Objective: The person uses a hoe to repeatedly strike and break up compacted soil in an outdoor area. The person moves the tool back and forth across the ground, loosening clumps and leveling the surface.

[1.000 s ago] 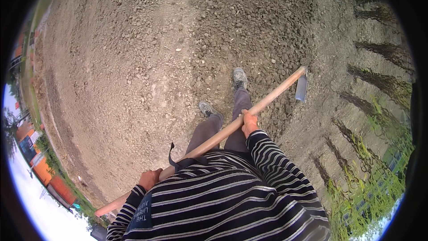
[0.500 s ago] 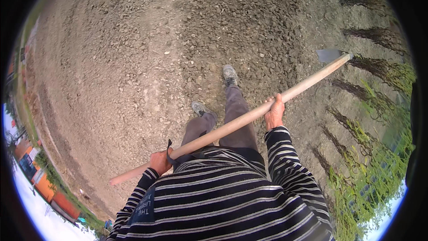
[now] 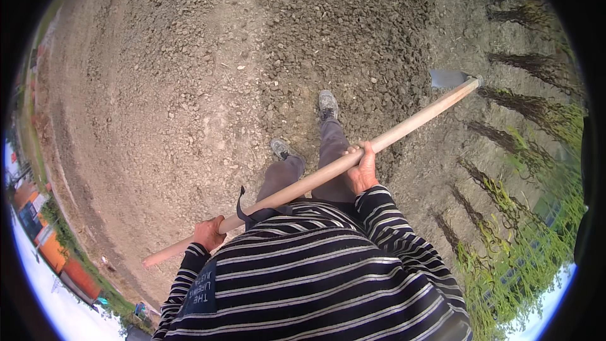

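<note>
I hold a long wooden-handled hoe [image 3: 410, 127] across my body, raised above the ground. My left hand [image 3: 209, 233] grips the handle near its butt end at the lower left. My right hand [image 3: 362, 170] grips it about midway. The grey metal blade [image 3: 447, 77] sits at the upper right end, up in the air over dark loosened soil. My two grey shoes [image 3: 327, 104] [image 3: 281, 148] stand on the crumbly earth, and my striped sleeves and shirt fill the bottom of the view.
Bare tilled soil [image 3: 189, 76] with small stones spreads ahead and to the left. Rows of dark uprooted plants [image 3: 505, 101] and green weeds [image 3: 524, 246] lie along the right. Orange and blue structures [image 3: 50, 252] stand at the far left edge.
The hoe has swung upward and to the right: its blade rose from near my front foot to high at the right. My left hand slid in from the lower left.
</note>
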The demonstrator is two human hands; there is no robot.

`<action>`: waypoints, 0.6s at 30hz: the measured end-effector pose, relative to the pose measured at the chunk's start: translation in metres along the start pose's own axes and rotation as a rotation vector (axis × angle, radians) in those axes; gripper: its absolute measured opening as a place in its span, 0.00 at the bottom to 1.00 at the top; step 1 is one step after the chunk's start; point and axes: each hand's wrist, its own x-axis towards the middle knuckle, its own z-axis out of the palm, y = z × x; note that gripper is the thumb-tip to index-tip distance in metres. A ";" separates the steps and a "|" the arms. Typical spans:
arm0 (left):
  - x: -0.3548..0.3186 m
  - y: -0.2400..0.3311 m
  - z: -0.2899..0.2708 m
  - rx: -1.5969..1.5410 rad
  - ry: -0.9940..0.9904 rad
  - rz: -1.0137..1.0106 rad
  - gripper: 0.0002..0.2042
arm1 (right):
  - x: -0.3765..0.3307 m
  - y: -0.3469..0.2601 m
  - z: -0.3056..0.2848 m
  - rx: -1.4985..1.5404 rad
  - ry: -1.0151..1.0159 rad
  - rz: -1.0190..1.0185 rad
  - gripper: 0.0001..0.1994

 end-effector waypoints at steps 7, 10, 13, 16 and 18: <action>0.031 0.053 -0.021 -0.011 0.127 0.171 0.09 | 0.019 -0.112 0.020 -0.165 0.135 -0.260 0.08; 0.016 0.067 -0.054 0.051 0.113 0.070 0.09 | 0.045 -0.089 0.027 -0.128 0.192 -0.195 0.08; -0.030 0.062 -0.095 0.155 0.034 -0.102 0.10 | 0.061 -0.019 0.030 -0.112 0.275 0.001 0.07; -0.059 0.055 -0.114 0.257 0.063 -0.292 0.09 | 0.063 0.034 0.033 -0.068 0.249 0.318 0.07; -0.060 0.050 -0.118 0.268 0.104 -0.276 0.09 | 0.063 0.035 0.038 -0.080 0.271 0.311 0.08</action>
